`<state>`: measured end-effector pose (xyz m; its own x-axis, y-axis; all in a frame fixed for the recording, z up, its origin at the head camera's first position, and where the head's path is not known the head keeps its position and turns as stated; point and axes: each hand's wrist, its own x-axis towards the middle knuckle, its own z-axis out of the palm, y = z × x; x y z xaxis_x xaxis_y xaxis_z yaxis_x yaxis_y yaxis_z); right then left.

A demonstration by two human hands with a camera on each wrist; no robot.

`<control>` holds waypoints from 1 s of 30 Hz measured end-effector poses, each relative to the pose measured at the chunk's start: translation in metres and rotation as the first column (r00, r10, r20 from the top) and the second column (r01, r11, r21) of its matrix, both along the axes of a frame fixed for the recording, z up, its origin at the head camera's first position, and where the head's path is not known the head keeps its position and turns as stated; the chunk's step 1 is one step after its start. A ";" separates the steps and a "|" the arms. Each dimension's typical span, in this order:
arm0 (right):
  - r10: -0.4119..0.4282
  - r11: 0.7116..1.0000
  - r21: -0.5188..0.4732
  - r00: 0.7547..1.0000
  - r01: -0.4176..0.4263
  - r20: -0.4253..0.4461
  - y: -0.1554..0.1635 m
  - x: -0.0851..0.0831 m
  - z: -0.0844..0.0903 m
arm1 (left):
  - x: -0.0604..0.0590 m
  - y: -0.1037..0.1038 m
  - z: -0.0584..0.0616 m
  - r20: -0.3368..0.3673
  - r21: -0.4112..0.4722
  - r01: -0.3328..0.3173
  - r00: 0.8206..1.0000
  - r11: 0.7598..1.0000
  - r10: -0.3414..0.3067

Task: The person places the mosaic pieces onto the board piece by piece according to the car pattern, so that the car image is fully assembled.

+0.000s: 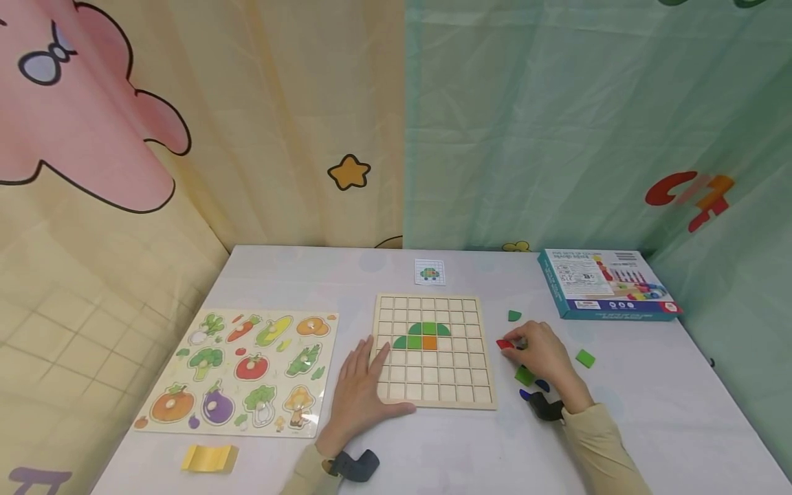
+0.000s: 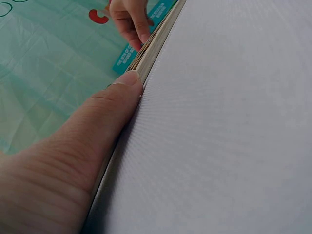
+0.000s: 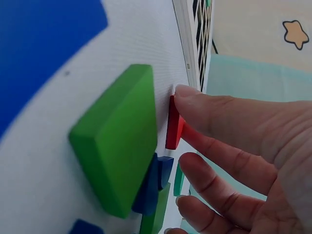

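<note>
A wooden grid board (image 1: 433, 405) lies in the middle of the table, with several green pieces (image 1: 414, 342) and one orange square (image 1: 430, 342) in its upper cells. My left hand (image 1: 361, 390) rests at its lower left corner, fingers spread along the left side; its thumb (image 2: 109, 105) touches the near edge. Right of the board, my right hand (image 1: 544, 354) pinches a red piece (image 3: 172, 124) between thumb and index finger, close to the tabletop. Under and around that hand lie a green square (image 3: 122, 141), blue pieces (image 1: 542, 386) and a green rounded piece (image 1: 514, 315).
A small pattern card (image 1: 430, 272) lies behind the board. To the left is a vegetable puzzle (image 1: 278, 392), with a yellow curved block (image 1: 209, 458) in front. A box (image 1: 609, 285) sits at the back right, and another green square (image 1: 585, 358) lies right of my right hand.
</note>
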<state>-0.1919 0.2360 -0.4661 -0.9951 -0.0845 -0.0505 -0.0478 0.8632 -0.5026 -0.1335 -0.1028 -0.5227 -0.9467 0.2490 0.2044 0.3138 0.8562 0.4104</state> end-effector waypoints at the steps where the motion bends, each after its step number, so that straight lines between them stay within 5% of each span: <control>1: 0.003 1.000 0.004 1.000 -0.003 -0.002 0.000 0.000 0.000 | 0.000 0.000 0.000 -0.001 0.001 0.000 1.000 1.000 0.000; 16: 0.024 0.992 -0.127 0.999 -0.019 0.043 0.001 0.001 0.000 | 0.001 0.000 0.002 0.000 0.002 0.005 1.000 1.000 -0.005; 30: 0.042 0.957 -0.278 0.989 -0.080 -0.139 -0.031 0.003 -0.005 | 0.001 0.000 0.003 0.005 0.000 -0.001 1.000 1.000 0.001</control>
